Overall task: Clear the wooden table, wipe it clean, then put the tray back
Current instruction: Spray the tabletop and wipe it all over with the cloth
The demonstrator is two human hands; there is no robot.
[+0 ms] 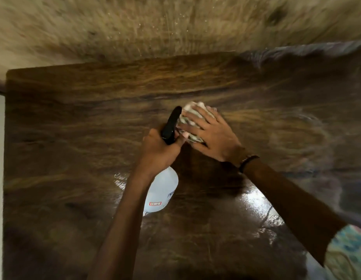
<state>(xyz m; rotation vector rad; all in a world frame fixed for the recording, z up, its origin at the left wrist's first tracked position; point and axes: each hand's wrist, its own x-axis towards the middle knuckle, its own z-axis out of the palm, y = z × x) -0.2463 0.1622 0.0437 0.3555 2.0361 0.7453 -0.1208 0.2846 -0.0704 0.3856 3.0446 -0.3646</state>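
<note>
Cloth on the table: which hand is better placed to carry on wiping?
Right. The right hand is pressed flat on the crumpled cloth on the wooden table, while the left hand is closed around the spray bottle, so it probably cannot wipe without setting that down.

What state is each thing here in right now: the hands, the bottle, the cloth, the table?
Left hand: closed around the spray bottle's black trigger head.
Right hand: spread flat, pressing the cloth onto the table.
Spray bottle: lifted off the table, tilted, nozzle pointing toward the cloth.
Cloth: crumpled under the right hand.
Wooden table: bare of items, with a wet shine near the front edge.
</note>
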